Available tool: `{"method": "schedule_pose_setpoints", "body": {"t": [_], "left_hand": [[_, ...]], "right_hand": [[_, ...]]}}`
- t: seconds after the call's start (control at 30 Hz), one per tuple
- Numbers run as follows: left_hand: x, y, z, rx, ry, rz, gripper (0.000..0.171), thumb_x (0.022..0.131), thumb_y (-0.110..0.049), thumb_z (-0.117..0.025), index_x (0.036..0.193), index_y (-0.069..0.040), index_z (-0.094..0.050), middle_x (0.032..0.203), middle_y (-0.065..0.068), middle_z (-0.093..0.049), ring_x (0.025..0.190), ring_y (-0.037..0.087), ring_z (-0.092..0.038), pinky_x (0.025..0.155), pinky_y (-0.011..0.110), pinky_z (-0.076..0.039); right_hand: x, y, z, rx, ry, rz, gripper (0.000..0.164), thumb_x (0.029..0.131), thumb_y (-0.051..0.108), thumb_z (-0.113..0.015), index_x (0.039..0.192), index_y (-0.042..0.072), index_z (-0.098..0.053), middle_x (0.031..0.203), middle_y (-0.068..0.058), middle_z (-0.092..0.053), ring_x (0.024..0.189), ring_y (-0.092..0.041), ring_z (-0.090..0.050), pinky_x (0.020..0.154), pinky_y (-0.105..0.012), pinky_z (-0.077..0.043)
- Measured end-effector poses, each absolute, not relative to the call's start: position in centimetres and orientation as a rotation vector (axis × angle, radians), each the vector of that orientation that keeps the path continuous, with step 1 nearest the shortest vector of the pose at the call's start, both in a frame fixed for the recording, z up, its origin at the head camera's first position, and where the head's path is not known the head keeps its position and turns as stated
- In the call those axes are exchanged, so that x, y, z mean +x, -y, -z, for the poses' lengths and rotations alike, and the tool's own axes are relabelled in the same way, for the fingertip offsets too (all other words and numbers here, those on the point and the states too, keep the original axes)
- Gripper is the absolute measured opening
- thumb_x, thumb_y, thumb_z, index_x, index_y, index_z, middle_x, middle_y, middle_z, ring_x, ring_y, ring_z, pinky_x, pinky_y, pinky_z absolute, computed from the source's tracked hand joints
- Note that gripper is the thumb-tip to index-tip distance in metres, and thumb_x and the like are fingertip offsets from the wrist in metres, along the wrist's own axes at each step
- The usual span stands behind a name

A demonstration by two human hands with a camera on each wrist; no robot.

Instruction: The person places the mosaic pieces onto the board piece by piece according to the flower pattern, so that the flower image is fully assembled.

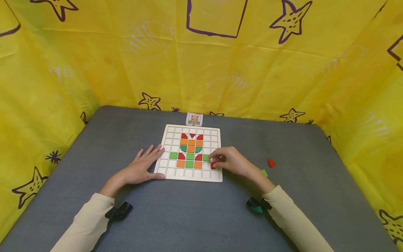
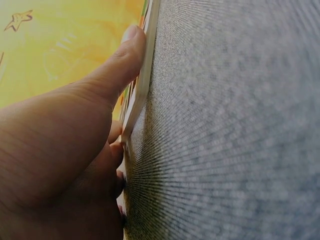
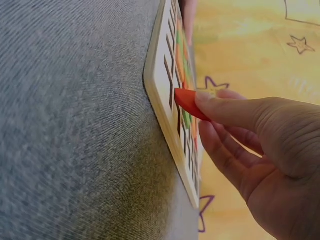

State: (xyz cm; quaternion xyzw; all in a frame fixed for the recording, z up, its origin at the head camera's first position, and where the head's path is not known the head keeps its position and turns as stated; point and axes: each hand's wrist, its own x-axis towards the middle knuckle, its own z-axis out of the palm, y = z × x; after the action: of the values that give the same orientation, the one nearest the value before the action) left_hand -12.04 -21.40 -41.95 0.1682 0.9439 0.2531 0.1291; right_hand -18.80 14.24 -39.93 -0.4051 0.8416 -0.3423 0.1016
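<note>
A pale wooden grid board (image 1: pixel 167 171) lies on the grey table, with red, orange and green tiles set in its cells as a symmetrical pattern. My left hand (image 1: pixel 141 168) rests along its left edge, fingers spread and straight, thumb (image 2: pixel 131 50) on the near-left corner. Between thumb and fingertips my right hand (image 1: pixel 233 161) pinches a red tile (image 3: pixel 189 102) over the right side of the board. Close by that hand sits a light green tile (image 1: pixel 206 158) in its cell. In the right wrist view the red piece shows a curved edge and tilts over the grid.
A small pattern card (image 1: pixel 194 119) stands behind the board, near the yellow curtain (image 1: pixel 201 70). Right of the board lie a loose red piece (image 1: pixel 271 162) and a light green piece (image 1: pixel 264 173), partly behind the right forearm. A darker green piece (image 1: pixel 256 209) lies under the right wrist strap.
</note>
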Motion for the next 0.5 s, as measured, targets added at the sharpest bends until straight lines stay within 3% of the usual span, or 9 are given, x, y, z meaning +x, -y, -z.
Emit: {"method": "schedule_pose_setpoints", "body": {"t": [0.5], "left_hand": [[-11.8,21.4,41.8,0.514,-2.761,-0.750,0.101,0.083,-0.056,-0.071,0.156,-0.006,-0.022,0.163,0.017,-0.013,0.147,0.045,-0.003,0.113,0.065,0.004]], "right_hand": [[-18.9,-12.7,40.3,-1.210,-2.463,1.046,0.024,0.082,0.004,-0.078,0.105,0.003,-0.074,0.088,0.000,-0.070,0.080,-0.009,-0.061,0.076,-0.028,-0.055]]}}
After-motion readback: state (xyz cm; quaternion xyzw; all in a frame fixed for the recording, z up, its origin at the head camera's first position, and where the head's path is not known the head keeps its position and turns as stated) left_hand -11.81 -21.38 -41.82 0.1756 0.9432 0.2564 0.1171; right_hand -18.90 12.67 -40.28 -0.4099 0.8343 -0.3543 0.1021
